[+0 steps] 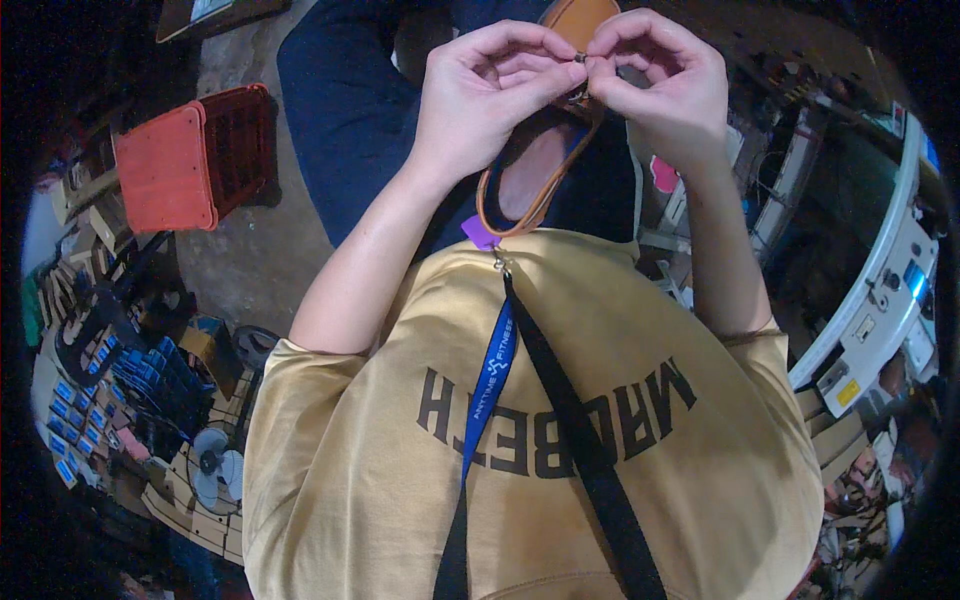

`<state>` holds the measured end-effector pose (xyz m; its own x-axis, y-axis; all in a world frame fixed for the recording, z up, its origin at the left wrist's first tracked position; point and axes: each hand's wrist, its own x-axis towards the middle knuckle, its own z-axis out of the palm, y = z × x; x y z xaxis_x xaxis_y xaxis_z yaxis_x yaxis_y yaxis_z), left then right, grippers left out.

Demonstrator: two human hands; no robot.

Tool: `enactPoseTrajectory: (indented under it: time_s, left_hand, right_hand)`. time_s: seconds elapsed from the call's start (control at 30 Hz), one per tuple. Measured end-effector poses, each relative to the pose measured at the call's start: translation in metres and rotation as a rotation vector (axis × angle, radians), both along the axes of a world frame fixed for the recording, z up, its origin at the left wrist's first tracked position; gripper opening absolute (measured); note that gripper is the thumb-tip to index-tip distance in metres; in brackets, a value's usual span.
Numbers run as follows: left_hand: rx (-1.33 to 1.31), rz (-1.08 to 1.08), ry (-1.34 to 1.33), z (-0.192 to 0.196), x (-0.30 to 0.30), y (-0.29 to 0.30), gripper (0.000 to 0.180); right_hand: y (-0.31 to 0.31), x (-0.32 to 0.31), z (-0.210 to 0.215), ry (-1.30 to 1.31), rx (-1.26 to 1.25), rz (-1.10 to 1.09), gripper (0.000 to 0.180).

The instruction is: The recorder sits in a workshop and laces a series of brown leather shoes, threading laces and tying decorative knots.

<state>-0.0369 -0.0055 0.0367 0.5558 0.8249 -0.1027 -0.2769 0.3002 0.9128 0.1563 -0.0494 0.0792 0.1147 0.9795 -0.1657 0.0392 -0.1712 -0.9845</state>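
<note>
A tan leather shoe (578,22), apparently a sandal, lies over my lap with its toe at the top of the view. Its thin strap (555,198) loops toward my body around a brownish inner sole (533,168). Above the shoe my left hand (480,100) and my right hand (665,85) meet, thumbs and forefingers pinched together. Between the fingertips sits a small dark metal piece (580,58), perhaps part of the strap's buckle. Its details are too small to make out, and the fingers partly cover it.
A purple tag (480,233) hangs from a blue and black lanyard (500,350) on my chest, close to the strap. To the left stands a red plastic crate (165,165) on the floor. A white machine (880,290) curves along the right. A fan (212,465) and stacked goods lie lower left.
</note>
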Motion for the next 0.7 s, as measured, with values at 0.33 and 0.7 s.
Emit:
enactPoseTrajectory:
  time_s: [0.33, 0.7]
  left_hand:
    - [0.072, 0.013, 0.118, 0.012, -0.006, 0.003, 0.015]
    - [0.057, -0.026, 0.006, 0.001, -0.007, 0.004, 0.018]
  right_hand:
    - [0.002, -0.004, 0.008, -0.017, 0.051, 0.047, 0.028]
    - [0.002, 0.017, 0.003, 0.335, -0.181, 0.108, 0.027]
